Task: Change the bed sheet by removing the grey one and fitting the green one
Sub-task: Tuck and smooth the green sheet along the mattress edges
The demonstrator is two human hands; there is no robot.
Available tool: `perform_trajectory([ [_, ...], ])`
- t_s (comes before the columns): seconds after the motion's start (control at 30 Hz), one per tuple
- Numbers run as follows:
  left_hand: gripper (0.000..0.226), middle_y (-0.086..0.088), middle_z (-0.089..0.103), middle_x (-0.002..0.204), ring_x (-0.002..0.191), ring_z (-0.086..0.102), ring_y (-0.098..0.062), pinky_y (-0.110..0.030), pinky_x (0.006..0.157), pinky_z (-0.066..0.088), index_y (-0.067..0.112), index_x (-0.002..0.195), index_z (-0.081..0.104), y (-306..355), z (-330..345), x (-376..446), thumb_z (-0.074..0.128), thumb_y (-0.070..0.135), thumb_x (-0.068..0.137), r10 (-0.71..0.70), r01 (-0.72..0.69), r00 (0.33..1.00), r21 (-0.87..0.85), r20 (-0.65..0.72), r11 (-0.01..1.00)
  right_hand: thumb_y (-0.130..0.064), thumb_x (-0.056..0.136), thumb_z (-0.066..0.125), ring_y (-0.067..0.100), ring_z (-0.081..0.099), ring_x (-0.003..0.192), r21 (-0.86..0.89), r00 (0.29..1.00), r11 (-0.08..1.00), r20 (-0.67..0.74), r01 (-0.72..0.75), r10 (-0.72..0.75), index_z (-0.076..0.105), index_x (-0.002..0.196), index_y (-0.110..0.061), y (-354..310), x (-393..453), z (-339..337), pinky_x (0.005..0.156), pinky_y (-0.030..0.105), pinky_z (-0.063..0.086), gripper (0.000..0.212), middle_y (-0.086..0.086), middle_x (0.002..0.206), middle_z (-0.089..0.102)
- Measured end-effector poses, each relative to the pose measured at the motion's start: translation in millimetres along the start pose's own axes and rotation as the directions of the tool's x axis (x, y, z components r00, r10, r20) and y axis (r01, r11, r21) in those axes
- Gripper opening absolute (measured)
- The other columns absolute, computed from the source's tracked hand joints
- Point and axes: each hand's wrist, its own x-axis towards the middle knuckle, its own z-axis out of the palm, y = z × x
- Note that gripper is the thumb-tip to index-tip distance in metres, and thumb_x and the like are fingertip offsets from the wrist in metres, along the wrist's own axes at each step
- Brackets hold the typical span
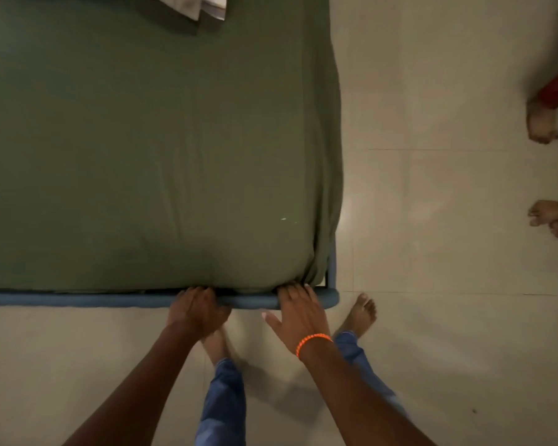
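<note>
Seen from above, at the foot end of a bed. Green bed sheet (149,156) spread smooth across the whole mattress, draped down over its right side and gathered into folds at the near right corner. Left hand (197,309) laid over the blue bed frame rail (78,299), fingers bent forward with the tips pushed into the dark gap between rail and sheet edge; cannot tell whether any cloth is pinched there. Right hand (298,312) just beside the corner, fingers fairly straight and together, tips pressing at the bunched sheet where it meets the rail, thumb held out to the side and clear of the cloth. Orange beaded bracelet (313,342) around the right wrist. Bare feet and blue trouser legs (223,403) below the arms, on the pale tiled floor (432,220). Folded light-coloured cloth (200,6) lying on the sheet at the far edge of the view. Bare feet of other people (541,123) at the right edge, well apart from the bed.
</note>
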Motion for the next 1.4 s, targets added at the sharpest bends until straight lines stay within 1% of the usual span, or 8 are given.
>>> perform_trajectory([
  [0.1, 0.037, -0.002, 0.071, 0.128, 0.122, 0.065, -0.022, -0.036, 0.102, 0.045, 0.024, 0.121, 0.069, 31.0, -16.3, -6.0, 0.058, 0.050, 0.097, -0.089, 0.081, 0.993, 0.114, 0.074, 0.990, -0.055, 0.087, 0.064, 0.035, 0.064, 0.110, 0.280, 0.945, 0.950, 0.324, -0.135, 0.038, 0.073, 0.109, -0.015, 17.1, 24.4, -41.0, 0.092, 0.037, 0.049, 0.046, 0.013, 0.116, 0.071],
  [0.17, 0.020, 0.002, 0.075, 0.091, 0.087, 0.073, -0.018, -0.033, 0.078, 0.051, 0.022, 0.088, 0.069, 59.3, -28.0, -21.3, 0.059, 0.037, 0.097, -0.148, 0.155, 0.986, 0.094, -0.071, 0.984, -0.041, 0.091, 0.065, 0.032, 0.066, 0.104, 0.439, 0.880, 0.861, 0.475, -0.255, 0.018, 0.076, 0.105, -0.015, 33.4, 35.4, -59.6, 0.091, 0.039, 0.055, 0.032, 0.012, 0.109, 0.074],
  [0.27, 0.034, 0.002, 0.058, 0.056, 0.051, 0.059, -0.021, -0.033, 0.052, 0.052, 0.017, 0.063, 0.059, 129.6, -44.5, -36.2, 0.055, 0.022, 0.096, -0.185, 0.125, 0.918, -0.188, -0.351, 0.974, -0.027, 0.091, 0.056, 0.025, 0.067, 0.084, 0.522, 0.948, 0.806, 0.282, -0.279, 0.146, 0.074, 0.087, -0.019, 74.3, 42.2, -77.2, 0.088, 0.048, 0.058, 0.020, 0.002, 0.082, 0.072],
  [0.4, 0.023, -0.002, 0.069, 0.100, 0.088, 0.061, -0.025, -0.039, 0.071, 0.054, 0.021, 0.107, 0.073, 223.9, -61.3, -12.0, 0.053, 0.017, 0.095, -0.082, -0.158, 0.813, -0.354, -0.577, 0.922, -0.025, 0.097, 0.061, 0.028, 0.054, 0.127, 0.621, 0.907, 0.756, -0.165, -0.209, 0.387, 0.051, 0.143, -0.021, 119.6, 65.4, -99.8, 0.099, 0.046, 0.053, 0.047, 0.004, 0.143, 0.053],
  [0.53, 0.025, 0.008, 0.063, 0.125, 0.115, 0.052, -0.021, -0.042, 0.089, 0.040, 0.029, 0.118, 0.068, 277.5, -86.2, 23.2, 0.058, 0.020, 0.097, -0.136, -0.136, 0.834, -0.439, -0.534, 0.888, -0.052, 0.090, 0.068, 0.037, 0.049, 0.135, 0.708, 0.912, 0.624, 0.070, -0.331, 0.404, 0.003, 0.163, -0.028, 130.8, 114.5, -126.3, 0.105, 0.057, 0.048, 0.101, 0.013, 0.161, 0.032],
  [0.8, 0.050, 0.004, 0.060, 0.124, 0.114, 0.056, -0.021, -0.046, 0.099, 0.039, 0.028, 0.120, 0.067, 284.1, -101.1, 40.0, 0.026, 0.043, 0.095, -0.025, -0.100, 0.908, -0.275, -0.419, 0.956, -0.029, 0.099, 0.054, 0.038, 0.063, 0.107, 0.533, 0.917, 0.755, 0.120, -0.382, 0.380, 0.056, 0.124, -0.017, 132.2, 124.8, -135.5, 0.083, 0.039, 0.047, 0.027, 0.016, 0.114, 0.064],
  [1.13, 0.035, 0.004, 0.065, 0.124, 0.121, 0.052, -0.020, -0.038, 0.112, 0.036, 0.028, 0.123, 0.065, 277.8, -145.0, 83.2, 0.044, 0.039, 0.097, 0.326, -0.259, 0.899, 0.248, -0.291, 0.934, -0.023, 0.104, 0.050, 0.029, 0.072, 0.093, 0.367, 0.951, 0.888, -0.031, -0.276, 0.308, 0.037, 0.143, -0.016, 133.7, 119.9, -131.8, 0.078, 0.044, 0.060, 0.041, 0.009, 0.126, 0.059],
  [1.4, 0.047, -0.003, 0.052, 0.142, 0.135, 0.047, -0.026, -0.051, 0.128, 0.018, 0.022, 0.141, 0.057, 309.1, -208.5, 186.3, 0.055, 0.042, 0.099, 0.417, -0.386, 0.907, 0.521, 0.061, 0.762, -0.022, 0.094, 0.060, 0.026, 0.060, 0.120, 0.524, 0.971, 0.819, 0.168, -0.233, 0.168, 0.040, 0.141, -0.029, 141.0, 161.2, -124.1, 0.101, 0.043, 0.053, 0.051, 0.001, 0.135, 0.053],
])
